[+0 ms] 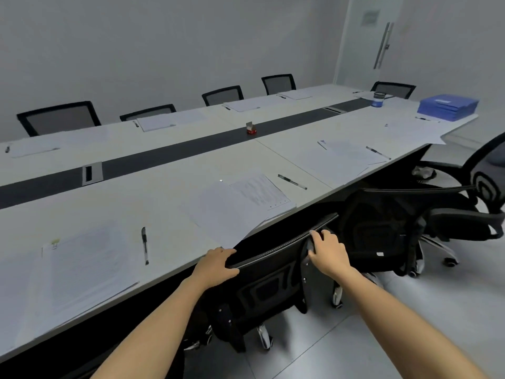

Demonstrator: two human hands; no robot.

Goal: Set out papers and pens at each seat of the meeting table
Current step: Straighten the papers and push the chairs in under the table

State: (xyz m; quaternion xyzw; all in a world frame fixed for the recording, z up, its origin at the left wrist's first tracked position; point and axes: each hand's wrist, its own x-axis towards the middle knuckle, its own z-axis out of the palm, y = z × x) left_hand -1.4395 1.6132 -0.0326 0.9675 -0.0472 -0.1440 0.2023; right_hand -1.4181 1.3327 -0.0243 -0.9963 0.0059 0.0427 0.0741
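The left hand [216, 265] curls its fingers over the top rail of the black chair [273, 291] at its left corner. The right hand [328, 254] grips the same rail further right. Just beyond the chair, papers [232, 212] lie on the worktop [164, 203], one corner overhanging its edge. A pen [291, 181] lies past them, beyond the chair's right side.
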